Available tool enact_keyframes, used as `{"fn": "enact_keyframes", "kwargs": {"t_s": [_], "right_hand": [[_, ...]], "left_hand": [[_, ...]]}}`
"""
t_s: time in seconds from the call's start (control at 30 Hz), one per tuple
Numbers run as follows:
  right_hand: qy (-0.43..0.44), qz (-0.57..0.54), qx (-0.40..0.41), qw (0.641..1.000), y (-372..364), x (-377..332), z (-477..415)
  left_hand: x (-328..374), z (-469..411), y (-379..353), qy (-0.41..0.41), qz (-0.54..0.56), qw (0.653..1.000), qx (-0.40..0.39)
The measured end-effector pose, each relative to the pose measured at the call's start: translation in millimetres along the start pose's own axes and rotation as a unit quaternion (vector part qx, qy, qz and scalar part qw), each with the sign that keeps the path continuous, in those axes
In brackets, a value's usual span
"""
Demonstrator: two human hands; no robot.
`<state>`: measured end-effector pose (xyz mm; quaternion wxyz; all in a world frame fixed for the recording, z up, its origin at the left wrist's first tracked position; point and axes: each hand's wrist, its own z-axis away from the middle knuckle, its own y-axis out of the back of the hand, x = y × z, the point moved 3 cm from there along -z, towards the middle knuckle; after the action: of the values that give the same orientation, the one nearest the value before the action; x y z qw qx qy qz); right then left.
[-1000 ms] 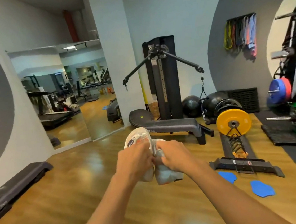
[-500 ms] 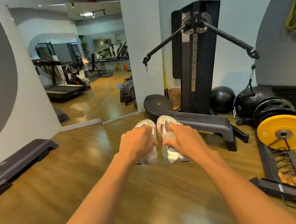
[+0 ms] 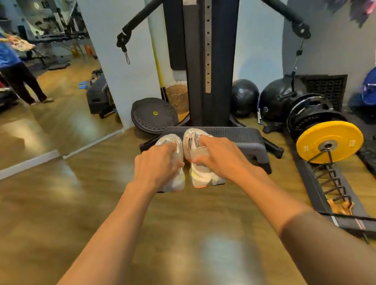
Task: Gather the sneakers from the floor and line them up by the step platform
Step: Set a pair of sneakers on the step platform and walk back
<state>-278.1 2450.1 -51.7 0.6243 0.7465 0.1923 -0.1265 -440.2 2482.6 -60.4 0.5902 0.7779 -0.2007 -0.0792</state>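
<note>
Head view: left hand (image 3: 159, 165) grips left sneaker (image 3: 173, 166); right hand (image 3: 221, 159) grips right sneaker (image 3: 199, 162); carry step, platform (image 3: 239, 137) ahead; next, lower pair beside it, toes aligned.

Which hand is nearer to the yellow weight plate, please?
Right. The right hand, gripping the right sneaker, sits left of the yellow weight plate; the left hand, gripping the left sneaker, lies farther left.
</note>
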Motion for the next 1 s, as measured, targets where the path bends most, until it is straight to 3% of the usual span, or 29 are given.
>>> {"fn": "enact_keyframes", "kwargs": {"t_s": [0.23,0.47,0.6,0.73,1.0], "right_hand": [[-0.016,-0.033,-0.011,0.999,-57,68,-192],[-0.026,-0.043,-0.061,0.997,-104,112,-364],[-0.041,-0.044,-0.114,0.992,-141,149,-456],[-0.072,-0.061,-0.178,0.980,-183,192,-537],[-0.130,-0.082,-0.201,0.967,-285,284,-690]], "left_hand": [[-61,-163,-73,0.007,-0.017,0.999,-0.038],[-130,-319,-136,0.071,0.022,0.994,-0.074],[-175,-412,-197,0.069,0.071,0.981,-0.165],[-212,-499,-268,0.054,0.121,0.946,-0.297],[-253,-638,-424,0.084,0.064,0.949,-0.299]]}}
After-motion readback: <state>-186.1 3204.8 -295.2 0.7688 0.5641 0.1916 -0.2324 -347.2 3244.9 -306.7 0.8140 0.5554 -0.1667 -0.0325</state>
